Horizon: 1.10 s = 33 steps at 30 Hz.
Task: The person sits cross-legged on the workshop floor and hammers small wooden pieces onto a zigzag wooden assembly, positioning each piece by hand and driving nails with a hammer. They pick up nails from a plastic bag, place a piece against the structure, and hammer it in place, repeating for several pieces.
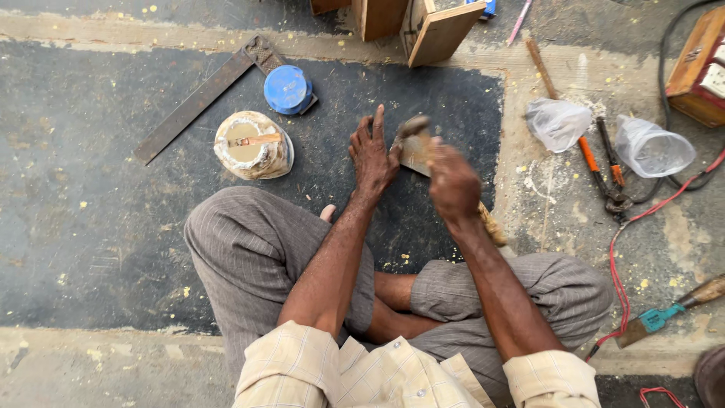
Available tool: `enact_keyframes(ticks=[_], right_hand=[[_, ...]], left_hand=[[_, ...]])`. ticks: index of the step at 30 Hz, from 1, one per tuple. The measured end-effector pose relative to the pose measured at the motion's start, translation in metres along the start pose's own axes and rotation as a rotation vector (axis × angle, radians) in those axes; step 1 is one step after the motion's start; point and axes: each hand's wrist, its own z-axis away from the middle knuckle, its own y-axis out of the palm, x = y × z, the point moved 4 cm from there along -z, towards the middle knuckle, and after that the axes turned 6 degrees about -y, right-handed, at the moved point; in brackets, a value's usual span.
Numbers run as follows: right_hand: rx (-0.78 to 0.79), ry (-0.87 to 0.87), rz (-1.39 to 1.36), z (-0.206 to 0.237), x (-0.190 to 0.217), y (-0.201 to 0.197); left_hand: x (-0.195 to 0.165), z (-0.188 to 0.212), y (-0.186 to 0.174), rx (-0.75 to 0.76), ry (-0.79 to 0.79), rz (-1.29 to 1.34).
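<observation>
Seated cross-legged on a gritty dark mat (91, 227), left hand (372, 155) lies spread, fingers steadying a small wood block (414, 157). Right hand (453, 183), blurred, is fisted round a pale handle (491, 224). Glue-crusted round tin (252, 145) & flat metal square (200, 98) nearby.

Even, soft daylight with faint shadows and no glare; the right hand (453, 181) looks motion-blurred, and the edges bend slightly, perhaps from a wide lens.

Blurred hand, cropped edges

The right hand (453, 181) and the small wooden piece (414, 151) it meets are motion-blurred; its grip cannot be told. Far wooden boards (430, 30) and the right-hand wooden box (702, 68) run off frame.
</observation>
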Motion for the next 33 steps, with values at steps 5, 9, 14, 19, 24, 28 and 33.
enact_keyframes(ticks=[5, 9, 14, 19, 24, 28, 33], right_hand=[[-0.145, 0.015, -0.093, 0.000, 0.005, -0.011], [-0.034, -0.031, 0.014, -0.002, 0.009, -0.010], [-0.032, 0.028, 0.001, 0.003, 0.004, -0.004], [-0.135, -0.069, 0.056, 0.001, 0.010, -0.004], [0.257, 0.417, -0.075, -0.008, 0.000, -0.018], [0.401, 0.834, -0.458, 0.031, 0.003, -0.040], [0.300, 0.818, -0.584, 0.077, 0.000, -0.041]], left_hand=[[-0.002, 0.001, -0.002, 0.020, 0.009, 0.002], [-0.005, 0.001, -0.001, 0.033, 0.009, -0.022], [-0.005, 0.001, -0.002, 0.035, 0.008, -0.031], [-0.002, 0.000, -0.001, 0.040, -0.005, -0.031], [0.001, 0.002, 0.000, 0.027, 0.013, -0.028], [0.001, 0.012, -0.004, -0.031, 0.086, -0.027], [0.004, 0.022, 0.008, 0.149, 0.009, -0.168]])
